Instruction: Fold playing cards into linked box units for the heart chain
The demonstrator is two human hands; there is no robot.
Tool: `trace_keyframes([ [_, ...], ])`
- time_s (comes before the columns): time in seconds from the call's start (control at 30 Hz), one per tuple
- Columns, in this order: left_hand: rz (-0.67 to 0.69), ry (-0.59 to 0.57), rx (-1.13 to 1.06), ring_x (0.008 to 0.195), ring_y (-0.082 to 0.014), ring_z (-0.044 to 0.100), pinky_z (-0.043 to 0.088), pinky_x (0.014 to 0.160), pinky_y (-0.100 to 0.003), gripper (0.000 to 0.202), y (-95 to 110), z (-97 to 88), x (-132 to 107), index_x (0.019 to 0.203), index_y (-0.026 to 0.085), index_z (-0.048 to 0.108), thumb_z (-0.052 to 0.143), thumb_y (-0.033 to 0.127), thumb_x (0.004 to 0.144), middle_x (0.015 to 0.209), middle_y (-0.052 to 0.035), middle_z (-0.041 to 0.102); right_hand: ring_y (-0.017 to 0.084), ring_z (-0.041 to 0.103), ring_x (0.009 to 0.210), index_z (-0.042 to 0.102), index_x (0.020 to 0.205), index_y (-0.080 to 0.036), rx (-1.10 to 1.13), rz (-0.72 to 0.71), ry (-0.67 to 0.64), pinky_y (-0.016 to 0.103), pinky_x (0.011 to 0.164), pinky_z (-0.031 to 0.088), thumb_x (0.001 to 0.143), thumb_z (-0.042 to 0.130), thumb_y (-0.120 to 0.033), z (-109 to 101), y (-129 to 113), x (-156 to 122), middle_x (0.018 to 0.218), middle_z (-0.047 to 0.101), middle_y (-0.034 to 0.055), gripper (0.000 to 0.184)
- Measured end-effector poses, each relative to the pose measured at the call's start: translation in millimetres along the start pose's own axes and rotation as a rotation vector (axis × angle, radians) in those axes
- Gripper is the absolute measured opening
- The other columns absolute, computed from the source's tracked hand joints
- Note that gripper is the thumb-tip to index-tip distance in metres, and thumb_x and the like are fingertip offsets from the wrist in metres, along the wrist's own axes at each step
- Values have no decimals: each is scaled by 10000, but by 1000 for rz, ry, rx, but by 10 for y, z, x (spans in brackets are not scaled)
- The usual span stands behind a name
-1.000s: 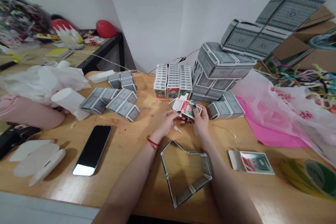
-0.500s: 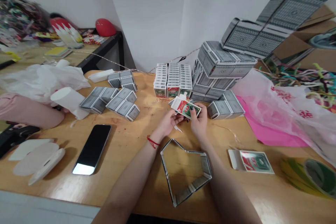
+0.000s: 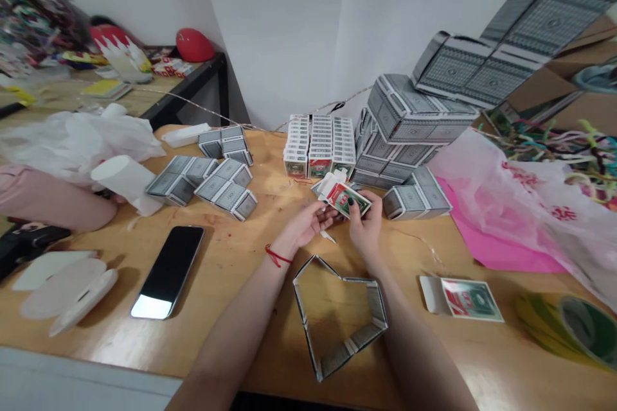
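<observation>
A green, red and white playing-card box [image 3: 344,198], its white flap end raised, is gripped by my right hand [image 3: 367,225], the thumb lying across its face. My left hand [image 3: 307,225] has its thumb and fingertips at the lower left edge of that box, by the flaps; the other fingers are curled beneath, partly hidden. Just below my hands lies a small white scrap [image 3: 328,237]. A heart-shaped ring of joined card boxes [image 3: 337,358] rests on the table between my forearms.
Rows of card boxes [image 3: 319,148] stand behind my hands, beside a tall card-box structure [image 3: 419,122]. Card-box blocks [image 3: 224,189] and a phone [image 3: 168,273] are on the left. Rightward lie another card box [image 3: 471,299], a tape roll [image 3: 569,327] and pink plastic [image 3: 511,205].
The view has shifted slightly. Both hands keep nearly the same place at the card box, which is tilted a little more, and the left hand's fingers have moved slightly.
</observation>
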State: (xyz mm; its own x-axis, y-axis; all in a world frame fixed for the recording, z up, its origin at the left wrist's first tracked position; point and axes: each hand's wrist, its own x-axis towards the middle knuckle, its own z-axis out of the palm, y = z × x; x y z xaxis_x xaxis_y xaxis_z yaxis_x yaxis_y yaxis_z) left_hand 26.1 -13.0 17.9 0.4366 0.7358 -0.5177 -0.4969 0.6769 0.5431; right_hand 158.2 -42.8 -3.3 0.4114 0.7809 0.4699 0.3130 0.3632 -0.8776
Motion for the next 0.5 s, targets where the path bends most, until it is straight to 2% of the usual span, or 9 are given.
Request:
trace_keyframes([
  [0.1, -11, 13, 24, 612, -97, 613, 487, 574, -188, 85, 21, 5, -6, 755, 106, 582, 507, 140, 778, 673, -55, 649, 149, 527, 842, 457, 1006, -213, -33, -36, -21, 304, 755, 433, 794, 504, -282, -3, -24, -17, 946, 526, 37, 228],
  [0.23, 71, 58, 33, 581, -90, 617, 481, 579, -180, 132, 0, 50, -20, 691, 109, 565, 488, 147, 791, 621, -44, 644, 150, 525, 829, 453, 1005, -212, -62, -39, -20, 306, 747, 435, 794, 497, -287, 9, -41, -29, 934, 527, 38, 228],
  [0.5, 164, 61, 61, 690, -132, 658, 500, 646, -206, 85, -81, 98, -41, 743, 102, 591, 524, 147, 770, 746, -64, 678, 140, 525, 777, 467, 978, -208, 49, 84, 20, 298, 716, 444, 786, 513, -366, 5, -35, 46, 921, 525, 29, 253],
])
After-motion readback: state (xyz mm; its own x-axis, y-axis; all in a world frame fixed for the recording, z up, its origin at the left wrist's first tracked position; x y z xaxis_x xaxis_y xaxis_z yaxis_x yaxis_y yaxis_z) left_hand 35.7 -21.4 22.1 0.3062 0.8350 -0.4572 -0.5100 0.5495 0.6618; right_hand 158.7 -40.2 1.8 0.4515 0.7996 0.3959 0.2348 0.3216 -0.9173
